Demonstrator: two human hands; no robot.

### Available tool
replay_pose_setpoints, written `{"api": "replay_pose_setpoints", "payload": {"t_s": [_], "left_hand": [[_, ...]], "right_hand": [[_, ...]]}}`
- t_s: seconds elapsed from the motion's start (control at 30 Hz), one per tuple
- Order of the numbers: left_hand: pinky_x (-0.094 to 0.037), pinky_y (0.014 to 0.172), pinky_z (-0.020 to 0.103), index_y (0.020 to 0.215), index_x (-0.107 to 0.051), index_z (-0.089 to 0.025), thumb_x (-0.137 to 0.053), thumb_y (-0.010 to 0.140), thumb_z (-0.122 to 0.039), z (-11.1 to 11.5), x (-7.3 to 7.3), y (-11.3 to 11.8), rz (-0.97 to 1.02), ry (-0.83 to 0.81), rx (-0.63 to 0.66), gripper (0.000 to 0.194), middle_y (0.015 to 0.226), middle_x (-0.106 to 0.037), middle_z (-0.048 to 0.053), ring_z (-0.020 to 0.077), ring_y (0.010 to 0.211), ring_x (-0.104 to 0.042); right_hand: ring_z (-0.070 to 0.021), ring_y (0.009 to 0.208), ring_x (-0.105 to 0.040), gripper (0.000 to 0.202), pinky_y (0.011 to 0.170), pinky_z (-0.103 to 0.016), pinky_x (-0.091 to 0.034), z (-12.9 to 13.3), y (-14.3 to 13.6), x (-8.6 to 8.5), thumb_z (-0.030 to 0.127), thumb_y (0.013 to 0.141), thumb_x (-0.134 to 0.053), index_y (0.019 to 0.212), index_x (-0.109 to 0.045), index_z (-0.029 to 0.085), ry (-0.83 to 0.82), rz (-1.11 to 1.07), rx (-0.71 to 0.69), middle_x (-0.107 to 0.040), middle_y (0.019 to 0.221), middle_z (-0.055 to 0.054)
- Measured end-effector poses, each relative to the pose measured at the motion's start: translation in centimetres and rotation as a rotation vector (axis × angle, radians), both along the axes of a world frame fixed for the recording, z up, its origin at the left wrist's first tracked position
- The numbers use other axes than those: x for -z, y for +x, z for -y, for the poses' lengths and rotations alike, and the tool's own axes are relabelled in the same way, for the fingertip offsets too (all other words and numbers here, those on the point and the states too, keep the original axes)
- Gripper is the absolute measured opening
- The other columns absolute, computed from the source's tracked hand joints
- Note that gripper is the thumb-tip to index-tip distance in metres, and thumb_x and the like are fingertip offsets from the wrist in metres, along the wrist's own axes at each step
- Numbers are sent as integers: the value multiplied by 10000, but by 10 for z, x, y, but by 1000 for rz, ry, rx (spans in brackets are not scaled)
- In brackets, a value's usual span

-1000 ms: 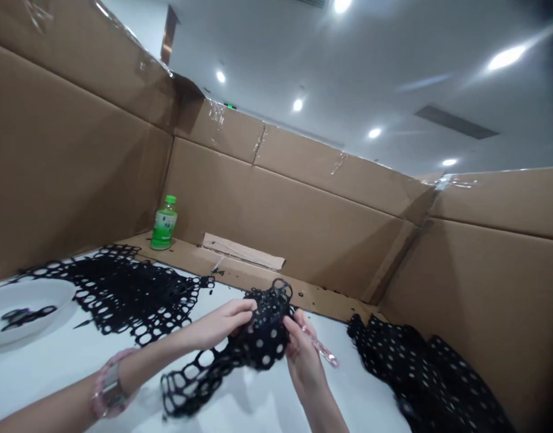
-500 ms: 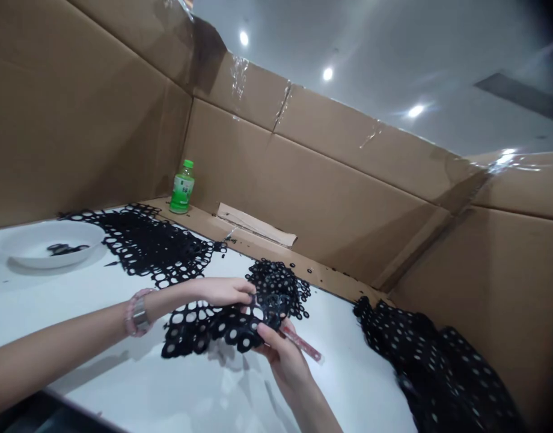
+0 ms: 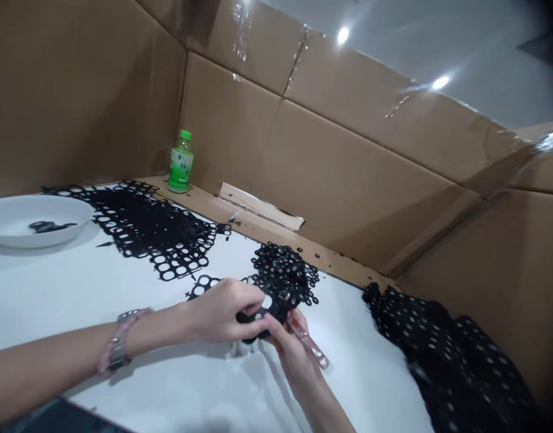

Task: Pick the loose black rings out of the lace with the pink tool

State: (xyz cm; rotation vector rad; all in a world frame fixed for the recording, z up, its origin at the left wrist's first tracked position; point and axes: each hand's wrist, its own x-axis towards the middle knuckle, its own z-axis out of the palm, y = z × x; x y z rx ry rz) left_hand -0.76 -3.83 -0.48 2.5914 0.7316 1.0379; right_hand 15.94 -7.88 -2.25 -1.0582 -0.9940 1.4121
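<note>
A black sheet full of round holes (image 3: 276, 308) is held just above the white table, between my two hands. My left hand (image 3: 226, 310), with a bracelet and a metal band at its wrist, has its fingers curled and pinched at the sheet's near edge. My right hand (image 3: 297, 352) grips the sheet from the right, thumb on top. A slim tool with a clear reddish handle (image 3: 310, 346) sticks out from the same hand; its other end is hidden. Just beyond lies a heap of small black rings (image 3: 283, 264).
Black perforated scraps (image 3: 154, 225) spread over the left back. A white bowl (image 3: 42, 240) with dark pieces stands at far left. A green bottle (image 3: 181, 168) and a cardboard strip (image 3: 261, 207) sit along the back. More black dotted sheets (image 3: 457, 361) lie at right; cardboard walls enclose the table.
My left hand has moved right along the sheet and now meets the right thumb. The sheet's left part hangs less in view. The camera has tilted down.
</note>
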Motion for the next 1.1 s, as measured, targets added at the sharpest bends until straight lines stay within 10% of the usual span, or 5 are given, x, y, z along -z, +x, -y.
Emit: {"api": "replay_pose_setpoints", "payload": {"t_s": [0.37,0.6,0.9,1.1], "left_hand": [[-346,599,221,612,-422,-174,-348,891,-298,-4,-5,-9,-14,-424,269,315,610,-499,-2,123,601,-456],[-268,431,208,558,-317,-184,-294,877,-337,-47,-5,-25,514,-664,-4,355,464,-311,-59,73,408,-304],[-326,518,232,579,-481,-152,-536,729,-243,-117,12,32,163,-253,-190,184,544,-488,-17,109,510,-406],[-359,584,220,707,-519,-147,-468,829,-370,-82,7,38,271,-145,-185,259,662,-516,-4,115,613,-458]], "right_hand": [[-215,819,-587,301,739,-326,-482,6,5,0,261,652,-697,926,-583,212,223,208,16,-637,879,-44],[-79,501,-438,196,494,-194,-403,-1,-3,-3,193,537,-664,638,-496,194,11,-270,292,-476,531,70],[-65,500,-449,220,503,-177,-402,-5,-7,0,155,501,-653,637,-483,188,-40,-420,255,-507,534,68],[-60,470,-445,196,475,-173,-403,-11,-3,6,163,502,-625,573,-445,190,-27,-455,323,-487,516,70]]}}
